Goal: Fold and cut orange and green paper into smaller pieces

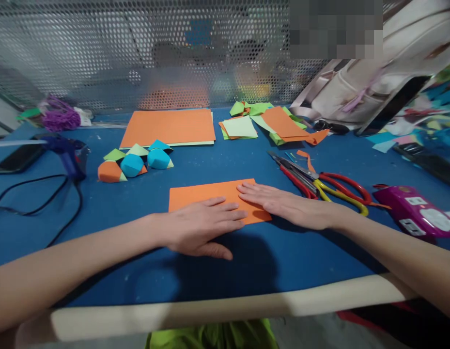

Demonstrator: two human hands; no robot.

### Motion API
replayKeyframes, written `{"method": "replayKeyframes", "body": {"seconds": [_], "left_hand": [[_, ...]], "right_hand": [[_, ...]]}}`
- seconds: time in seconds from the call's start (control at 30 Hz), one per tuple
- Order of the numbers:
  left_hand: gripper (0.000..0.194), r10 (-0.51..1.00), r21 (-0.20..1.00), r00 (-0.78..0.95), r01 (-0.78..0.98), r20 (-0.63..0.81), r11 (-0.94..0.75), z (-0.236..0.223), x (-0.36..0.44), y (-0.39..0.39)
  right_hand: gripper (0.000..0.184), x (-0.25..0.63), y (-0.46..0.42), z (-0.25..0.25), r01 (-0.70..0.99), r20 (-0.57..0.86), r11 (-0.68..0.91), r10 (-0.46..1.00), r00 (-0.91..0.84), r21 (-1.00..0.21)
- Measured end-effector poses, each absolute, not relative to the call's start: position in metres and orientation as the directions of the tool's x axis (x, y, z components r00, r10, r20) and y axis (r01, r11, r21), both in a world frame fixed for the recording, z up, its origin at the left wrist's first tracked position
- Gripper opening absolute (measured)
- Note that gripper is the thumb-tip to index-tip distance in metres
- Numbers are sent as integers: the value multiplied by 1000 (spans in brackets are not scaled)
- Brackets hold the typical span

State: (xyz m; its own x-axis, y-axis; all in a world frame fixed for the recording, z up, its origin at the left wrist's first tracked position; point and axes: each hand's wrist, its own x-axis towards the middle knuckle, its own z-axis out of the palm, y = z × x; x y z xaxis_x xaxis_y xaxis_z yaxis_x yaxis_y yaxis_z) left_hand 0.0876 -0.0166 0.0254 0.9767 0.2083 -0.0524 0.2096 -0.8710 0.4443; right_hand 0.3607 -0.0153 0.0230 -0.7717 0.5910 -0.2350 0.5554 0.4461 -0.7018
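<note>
An orange sheet of paper (188, 196) lies flat on the blue table in front of me, in the head view. My left hand (206, 225) rests across its lower middle with fingers stretched to the right and the thumb apart, over the table. My right hand (283, 203) lies flat on the sheet's right part, its fingertips near the upper right corner. Both hands are open and hold nothing. Whether the sheet is folded or single I cannot tell, as the hands cover much of it.
Scissors with red and yellow handles (344, 191) lie right of my right hand, near a purple device (417, 211). Folded paper shapes (133, 162), a blue glue gun (67, 155) and its cable stand left. Behind are orange sheets (170, 127), paper scraps (283, 123) and a mesh panel (137, 58).
</note>
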Motion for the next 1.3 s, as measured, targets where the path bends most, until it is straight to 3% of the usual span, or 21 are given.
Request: {"method": "replayKeyframes", "body": {"seconds": [0.1, 0.3, 0.57, 0.7, 0.8, 0.9, 1.07, 1.17, 1.3], "left_hand": [[49, 111, 426, 993, 80, 48, -901, 26, 107, -7], [66, 68, 412, 994, 26, 89, -911, 11, 132, -7], [81, 78, 371, 987, 20, 140, -928, 5, 130, -32], [81, 87, 346, 989, 41, 120, -937, 7, 133, -35], [74, 6, 320, 987, -46, 158, -946, 11, 132, -37], [67, -77, 291, 987, -116, 143, -950, 18, 131, -38], [58, -112, 297, 988, -139, 107, -945, 24, 131, -38], [48, 0, 320, 989, -47, 146, -946, 23, 115, -40], [33, 462, 281, 862, 400, 207, -872, 22, 65, -38]], "right_hand": [[68, 363, -14, 24, 538, -229, 418, 593, -772, -732], [73, 367, -15, 24, 568, -248, 320, 664, -705, -758], [84, 363, -20, 17, 634, -241, 432, 671, -701, -641], [77, 356, -25, 15, 685, -204, 444, 734, -648, -577], [65, 344, -29, 9, 719, -109, 451, 804, -584, -529], [54, 336, -31, -11, 730, 113, 522, 839, -532, -440], [46, 341, -28, -45, 684, 311, 678, 733, -605, -269], [45, 344, -29, -45, 650, 352, 722, 688, -635, -238], [42, 339, -34, -31, 691, 372, 674, 730, -573, -260]]}}
